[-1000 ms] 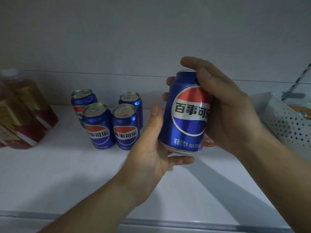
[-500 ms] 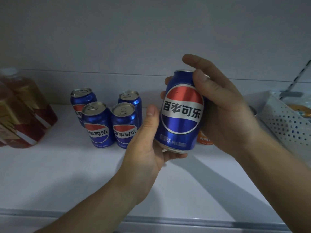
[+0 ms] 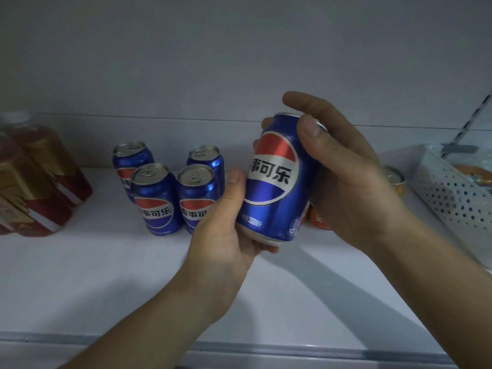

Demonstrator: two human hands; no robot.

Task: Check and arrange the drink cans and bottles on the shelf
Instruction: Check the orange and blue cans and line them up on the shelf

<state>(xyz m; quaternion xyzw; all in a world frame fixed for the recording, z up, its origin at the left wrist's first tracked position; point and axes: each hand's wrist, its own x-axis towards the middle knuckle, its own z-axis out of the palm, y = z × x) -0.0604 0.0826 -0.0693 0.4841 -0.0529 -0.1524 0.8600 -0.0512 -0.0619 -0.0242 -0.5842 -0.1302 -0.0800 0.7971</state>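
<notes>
Head cam: both hands on one blue aluminium cola can [image 3: 277, 179], held tilted above the white shelf board [image 3: 106, 275] — right hand [image 3: 348, 179] wrapped round its top and side, left hand [image 3: 226, 230] cupping the base w/ thumb on the wall, prob. turning it to check the label. Left of the grip, four matching blue cans [image 3: 170, 190] stand in a square, likely its slot beside them; behind the right hand an orange can [image 3: 319, 219], far right a white perforated plastic basket [image 3: 452, 198], far left amber bottles w/ red-gold labels [image 3: 34, 182].

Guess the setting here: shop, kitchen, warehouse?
Likely a shop or stockroom shelf: a white shelf carrying a block of identical blue cans, shrink-wrapped bottles and a perforated white basket.
</notes>
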